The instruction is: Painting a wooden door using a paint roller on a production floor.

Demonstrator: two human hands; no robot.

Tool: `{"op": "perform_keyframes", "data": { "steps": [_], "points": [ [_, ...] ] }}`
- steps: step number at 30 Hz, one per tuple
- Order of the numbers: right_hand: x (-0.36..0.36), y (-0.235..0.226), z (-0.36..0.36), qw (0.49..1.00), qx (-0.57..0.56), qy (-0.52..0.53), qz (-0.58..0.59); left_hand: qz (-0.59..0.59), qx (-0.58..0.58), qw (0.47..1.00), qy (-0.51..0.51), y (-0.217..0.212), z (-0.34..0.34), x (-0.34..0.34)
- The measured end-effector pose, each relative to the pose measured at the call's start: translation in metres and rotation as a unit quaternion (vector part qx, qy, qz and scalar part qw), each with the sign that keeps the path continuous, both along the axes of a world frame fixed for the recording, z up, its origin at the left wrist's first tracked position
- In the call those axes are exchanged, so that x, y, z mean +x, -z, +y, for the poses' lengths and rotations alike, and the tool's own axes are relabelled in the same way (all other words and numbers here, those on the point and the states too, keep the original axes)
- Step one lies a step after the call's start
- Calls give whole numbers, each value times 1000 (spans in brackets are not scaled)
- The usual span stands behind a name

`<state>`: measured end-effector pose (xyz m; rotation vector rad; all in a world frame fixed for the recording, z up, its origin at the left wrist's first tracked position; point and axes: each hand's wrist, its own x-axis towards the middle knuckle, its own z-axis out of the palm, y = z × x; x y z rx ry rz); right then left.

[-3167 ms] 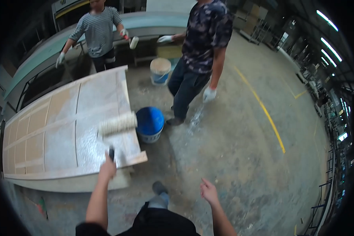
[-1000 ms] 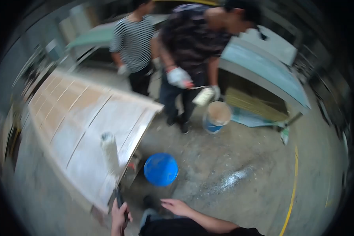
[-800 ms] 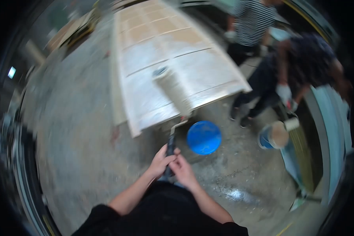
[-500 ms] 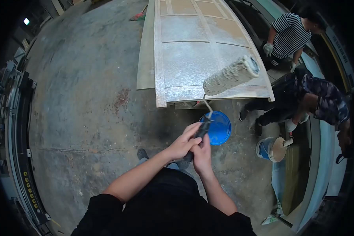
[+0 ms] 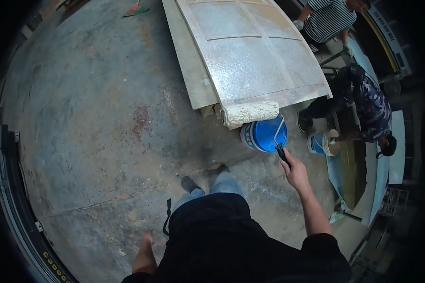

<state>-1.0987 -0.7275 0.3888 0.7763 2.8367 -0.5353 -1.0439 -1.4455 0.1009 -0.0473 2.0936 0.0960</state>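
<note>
Holding a paint roller (image 5: 250, 112) in the right hand (image 5: 296, 171), wrapping fingers around its handle; lining it along the near edge of the panel (image 5: 252, 66), possibly touching, near a blue bucket (image 5: 264, 136). No longer gripping with the left hand (image 5: 147, 237); hanging it low, not revealing whether spread or curled; probably leaving control to one hand.

1. Panel (image 5: 243, 66): ahead of me.
2. Roller (image 5: 252, 112), in my right hand (image 5: 296, 172): at the panel's near edge.
3. Near bucket (image 5: 269, 136): just beyond that hand.
4. Second bucket (image 5: 319, 143): right of the near bucket.
</note>
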Motion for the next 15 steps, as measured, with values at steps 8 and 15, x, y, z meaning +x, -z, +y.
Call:
{"op": "perform_keyframes", "data": {
  "steps": [8,15],
  "points": [
    [-119,5,16,992,57,-47,-98,-26,131,718,-683,-40,-12,-105],
    [-340,67,74,995,56,-77,14,50,260,874,-406,-42,175,-357]
  ]
}}
